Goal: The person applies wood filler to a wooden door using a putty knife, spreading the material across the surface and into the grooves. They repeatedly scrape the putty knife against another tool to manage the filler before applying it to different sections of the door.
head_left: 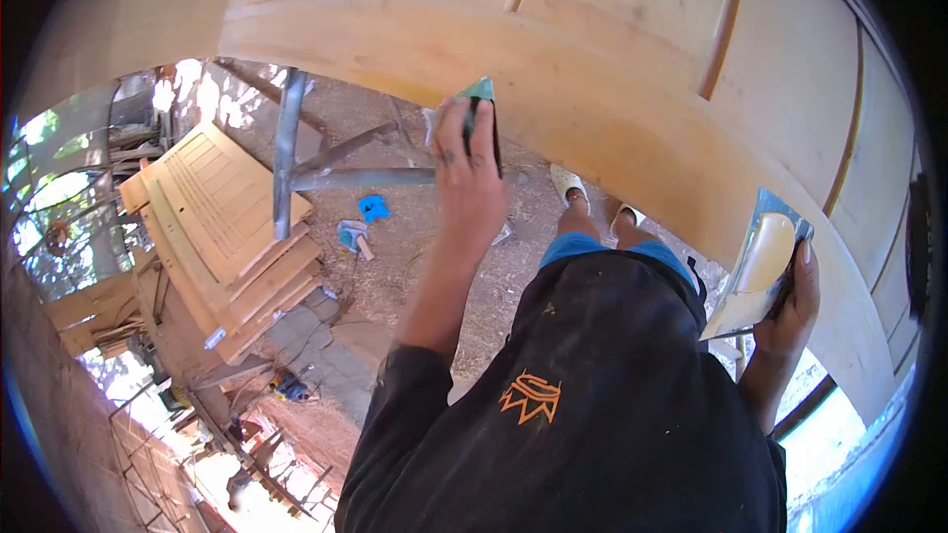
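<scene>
My left hand (468,163) is closed around a small flat scraper (480,91) with a green blade corner showing and a dark side. The scraper is right at the edge of a large pale wooden door panel (632,128). My right hand (793,301) grips a thin, flat putty plate (726,314) by its right side. A thick smear of cream-coloured putty (766,252) lies on the plate, which is tilted and overlaps the panel's lower border. Brown grooves run between the panel's boards, and darker patches mark its curved border.
Left of me, a stack of wooden doors (212,207) lies beside a metal stand (288,153). On the dirt floor are a blue piece (373,207), a cloth-like bundle (352,235) and a power tool (290,386). My feet (571,188) stand just under the panel's edge.
</scene>
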`<state>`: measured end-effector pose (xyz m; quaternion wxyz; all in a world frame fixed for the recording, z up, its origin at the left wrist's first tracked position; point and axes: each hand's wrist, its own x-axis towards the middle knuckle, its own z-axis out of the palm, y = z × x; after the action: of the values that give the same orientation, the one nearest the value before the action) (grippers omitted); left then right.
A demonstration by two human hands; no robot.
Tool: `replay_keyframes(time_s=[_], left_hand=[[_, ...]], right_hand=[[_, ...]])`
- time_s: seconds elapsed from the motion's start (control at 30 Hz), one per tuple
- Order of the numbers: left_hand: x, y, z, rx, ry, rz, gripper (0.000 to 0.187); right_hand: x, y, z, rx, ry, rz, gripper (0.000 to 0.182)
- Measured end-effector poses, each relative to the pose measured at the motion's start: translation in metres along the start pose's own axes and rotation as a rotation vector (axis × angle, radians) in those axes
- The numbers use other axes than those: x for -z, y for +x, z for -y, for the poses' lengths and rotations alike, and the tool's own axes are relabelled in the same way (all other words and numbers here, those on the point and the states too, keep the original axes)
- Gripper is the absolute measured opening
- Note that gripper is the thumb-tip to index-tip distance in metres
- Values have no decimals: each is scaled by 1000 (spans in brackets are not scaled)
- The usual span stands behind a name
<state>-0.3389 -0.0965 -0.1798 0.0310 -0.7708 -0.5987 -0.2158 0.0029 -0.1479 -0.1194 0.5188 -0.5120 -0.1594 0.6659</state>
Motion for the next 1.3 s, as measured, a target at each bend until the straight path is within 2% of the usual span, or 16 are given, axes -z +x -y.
replay_keyframes(time_s=[0.1, 0.13, 0.23, 0.33, 0.4, 0.57, 0.67, 0.77, 0.9, 0.97, 1.07, 1.13, 1.2, 1.27, 1.3], left_hand=[[-49, -38, 20, -112, -55, -170, 64], [-54, -52, 22, -78, -123, -199, 60], [-45, -101, 26, 151, -110, 249, 61], [-18, -109, 41, 315, -213, 150, 66], [38, -40, 28, 326, -153, 120, 69], [57, 44, 32, 366, -96, 509, 59], [44, 44, -11, 344, -106, 481, 51], [28, 35, -71, 361, 15, 466, 53], [13, 16, -162, 314, -55, 419, 45], [15, 6, -205, 275, -110, 429, 54], [45, 7, -237, 305, -460, 671, 55], [55, 13, -213, 357, -338, 469, 49], [57, 29, -155, 417, -96, 316, 50], [48, 38, -70, 478, 38, 378, 52], [45, 46, -40, 453, 70, 344, 50]], right_hand=[[-6, -7, -2, 26, -1, -39, 36], [-7, -8, -3, 34, 12, -52, 36], [-14, -10, -9, 39, 22, -54, 35], [-30, -4, -13, 95, 27, -69, 35], [-23, -4, -21, 113, -11, -41, 34], [0, 8, -20, 60, -4, 54, 35], [24, 8, -8, 26, -10, 18, 37], [41, 7, 9, -13, 23, -23, 37], [68, 3, 20, -35, 51, -10, 39], [77, -1, 22, -55, 55, 31, 40], [86, -5, 36, -55, 45, 90, 41], [94, -13, 39, -62, 76, 62, 41], [104, -17, 44, -51, 69, 89, 41], [111, -24, 48, -52, 49, 106, 41], [111, -27, 51, -53, 39, 104, 41]])
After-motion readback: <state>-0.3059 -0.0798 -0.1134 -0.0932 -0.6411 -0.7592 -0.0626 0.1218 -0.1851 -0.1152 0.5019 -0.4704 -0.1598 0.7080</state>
